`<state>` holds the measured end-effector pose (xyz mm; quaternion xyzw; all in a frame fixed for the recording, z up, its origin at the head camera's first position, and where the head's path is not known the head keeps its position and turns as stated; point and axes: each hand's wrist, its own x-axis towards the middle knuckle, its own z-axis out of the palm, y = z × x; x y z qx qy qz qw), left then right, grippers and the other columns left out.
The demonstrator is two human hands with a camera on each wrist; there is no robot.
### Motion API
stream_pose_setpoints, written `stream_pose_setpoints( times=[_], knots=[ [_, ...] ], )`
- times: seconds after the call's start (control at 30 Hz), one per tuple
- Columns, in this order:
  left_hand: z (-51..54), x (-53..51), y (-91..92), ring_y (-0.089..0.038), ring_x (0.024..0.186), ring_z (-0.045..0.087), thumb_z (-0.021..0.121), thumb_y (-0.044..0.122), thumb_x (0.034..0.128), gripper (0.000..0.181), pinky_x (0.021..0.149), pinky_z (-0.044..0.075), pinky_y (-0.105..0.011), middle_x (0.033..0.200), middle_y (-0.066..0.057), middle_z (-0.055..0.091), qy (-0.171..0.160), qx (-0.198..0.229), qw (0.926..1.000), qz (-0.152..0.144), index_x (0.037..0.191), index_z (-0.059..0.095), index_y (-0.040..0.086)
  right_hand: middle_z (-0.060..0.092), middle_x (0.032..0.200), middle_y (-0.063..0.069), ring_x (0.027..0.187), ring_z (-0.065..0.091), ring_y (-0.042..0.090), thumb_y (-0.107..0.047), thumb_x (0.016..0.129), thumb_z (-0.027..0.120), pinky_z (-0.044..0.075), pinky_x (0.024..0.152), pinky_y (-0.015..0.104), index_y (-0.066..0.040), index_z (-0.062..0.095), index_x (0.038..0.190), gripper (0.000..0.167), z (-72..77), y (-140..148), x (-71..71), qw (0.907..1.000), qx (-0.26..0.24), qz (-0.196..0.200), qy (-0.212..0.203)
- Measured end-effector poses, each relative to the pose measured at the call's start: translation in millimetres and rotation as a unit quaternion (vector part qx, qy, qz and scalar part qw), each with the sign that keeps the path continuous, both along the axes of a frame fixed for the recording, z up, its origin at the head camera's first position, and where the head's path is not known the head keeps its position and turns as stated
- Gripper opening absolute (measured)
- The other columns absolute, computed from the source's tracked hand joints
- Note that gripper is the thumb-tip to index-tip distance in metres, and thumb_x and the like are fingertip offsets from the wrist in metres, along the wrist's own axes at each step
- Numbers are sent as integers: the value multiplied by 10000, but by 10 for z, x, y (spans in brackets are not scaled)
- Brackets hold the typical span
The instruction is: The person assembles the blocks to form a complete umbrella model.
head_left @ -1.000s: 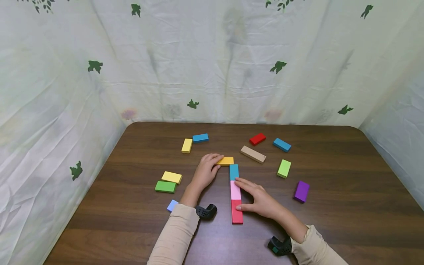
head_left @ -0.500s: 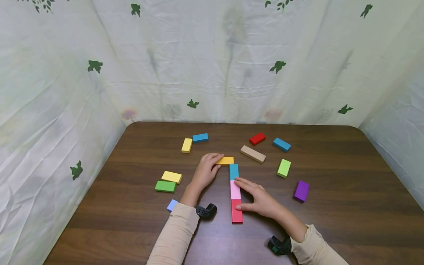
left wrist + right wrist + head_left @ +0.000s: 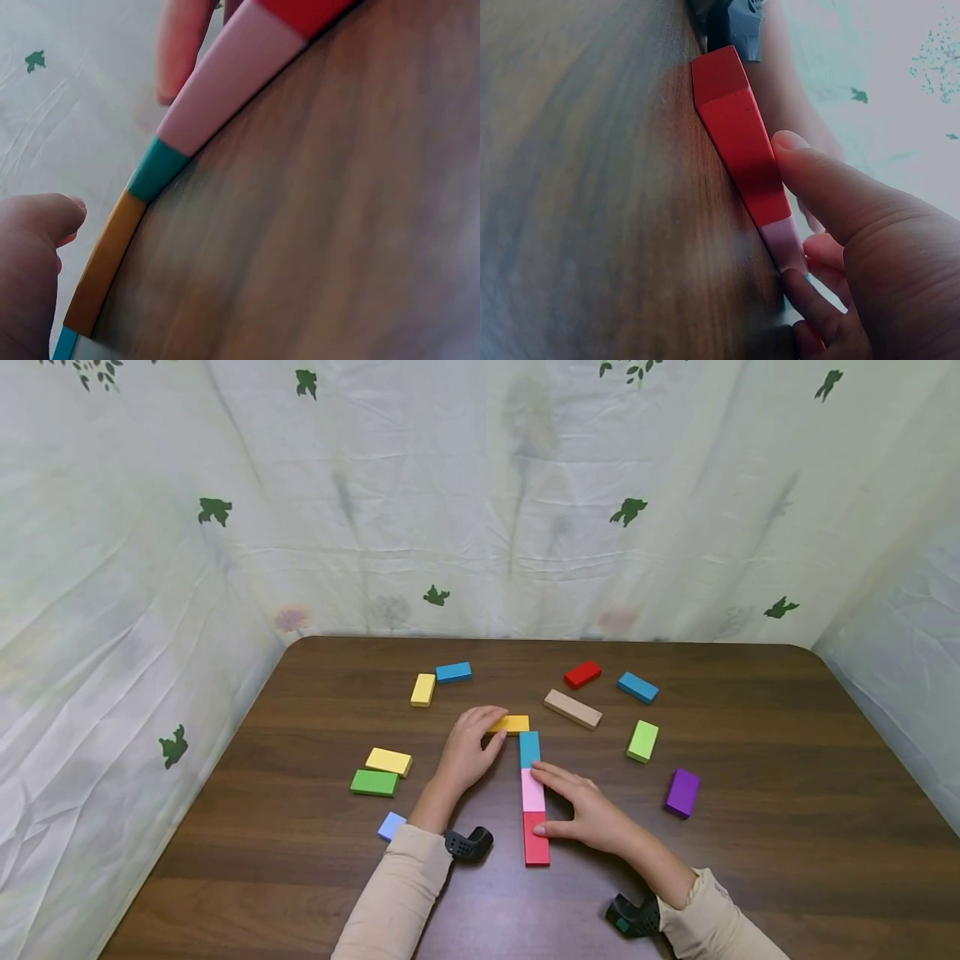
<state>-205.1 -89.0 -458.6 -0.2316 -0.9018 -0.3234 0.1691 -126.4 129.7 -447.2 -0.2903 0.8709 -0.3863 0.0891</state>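
A column of red [image 3: 537, 852], pink [image 3: 532, 795] and teal [image 3: 529, 747] blocks lies end to end on the table. An orange-yellow block [image 3: 514, 724] lies crosswise at its far end. My left hand [image 3: 467, 753] rests its fingertips at the left end of the orange block. Its thumb [image 3: 45, 217] shows beside that block and does not visibly pinch it. My right hand [image 3: 592, 814] lies over the column, fingers fairly straight. Its thumb [image 3: 799, 150] touches the red block, and its fingertips are near the joint of pink and teal.
Loose blocks lie around: yellow [image 3: 423, 690] and blue [image 3: 453, 672] at back left; yellow [image 3: 389, 762], green [image 3: 375, 782] and light blue [image 3: 391, 826] at left. To the right are beige [image 3: 572, 709], red [image 3: 582, 674], blue [image 3: 638, 687], lime [image 3: 642, 742] and purple [image 3: 682, 793] blocks.
My left thumb has shifted slightly to the right, and the left wrist has moved a little with it. The right hand and the blocks look unmoved.
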Motion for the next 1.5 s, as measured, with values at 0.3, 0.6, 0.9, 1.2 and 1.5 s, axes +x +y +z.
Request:
stream_pose_setpoints(
  times=[0.3, 0.6, 0.9, 1.2, 1.5],
  knots=[
    [25, 57, 41, -203, 1141, 457, 571, 209, 877, 350, 986, 306, -387, 1204, -34, 549, -336, -619, 9973, -188, 1207, 580, 93, 330, 1410, 9, 1272, 304, 213, -442, 749, 687, 211, 969, 543, -147, 402, 1364, 740, -11, -4, 2, 10000, 11, 2, 27],
    [47, 43, 26, -205, 1168, 424, 546, 218, 877, 357, 996, 285, -399, 1233, -31, 517, -634, -874, 9936, -347, 1210, 575, 91, 330, 1410, 10, 1273, 303, 216, -439, 747, 691, 208, 969, 544, -154, 400, 1366, 740, -7, -9, 5, 10000, -7, -36, -23],
    [79, 40, -21, -196, 1214, 350, 586, 342, 834, 512, 992, 289, -384, 1303, -27, 442, -997, -958, 9875, -759, 1274, 506, 93, 326, 1412, 14, 1274, 300, 223, -449, 750, 683, 203, 960, 561, -160, 393, 1370, 744, -4, 0, 7, 10000, -5, -44, -61],
    [101, 46, -35, -205, 1242, 309, 635, 468, 760, 689, 1001, 273, -394, 1338, -33, 399, -1150, -1059, 9836, -895, 1311, 461, 93, 324, 1413, 0, 1275, 299, 215, -462, 753, 674, 206, 957, 559, -167, 392, 1371, 741, -17, 7, 2, 10000, -15, -19, -13],
    [90, 58, -31, -184, 1251, 294, 649, 618, 673, 850, 1014, 251, -388, 1349, -7, 384, -1212, -1112, 9834, -770, 1329, 440, 120, 328, 1411, 16, 1272, 304, 226, -451, 758, 674, 206, 955, 565, -169, 376, 1380, 745, -16, 3, -2, 10000, -29, 3, 2]
  ],
)
